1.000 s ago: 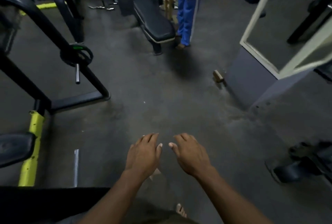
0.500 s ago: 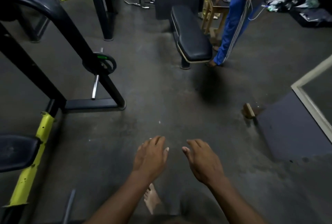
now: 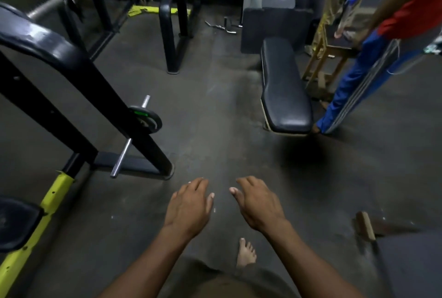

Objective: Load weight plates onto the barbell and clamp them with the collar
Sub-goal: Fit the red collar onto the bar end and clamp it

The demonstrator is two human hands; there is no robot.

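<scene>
- Both hands are empty right now: left hand (image 3: 189, 209) and right hand (image 3: 259, 204) hover palm-down over the dark rubber floor (image 3: 215, 130), fingers loose and spread, gripping nothing.
- Nearest task item is one small black iron weight plate with a green mark (image 3: 146, 119), sitting on a chrome bar sleeve (image 3: 122, 157) that pokes out of the black steel rack frame (image 3: 79, 77), ahead and to the left of the hands.
- I count one plate on it. No collar that I can spot.
- My guess: it's dense but small, rigid, probably smooth at the rim, so grab it by the edges with both hands.
- Further out: one black padded bench (image 3: 284, 87) and one bystander in blue track pants (image 3: 354, 82).
</scene>
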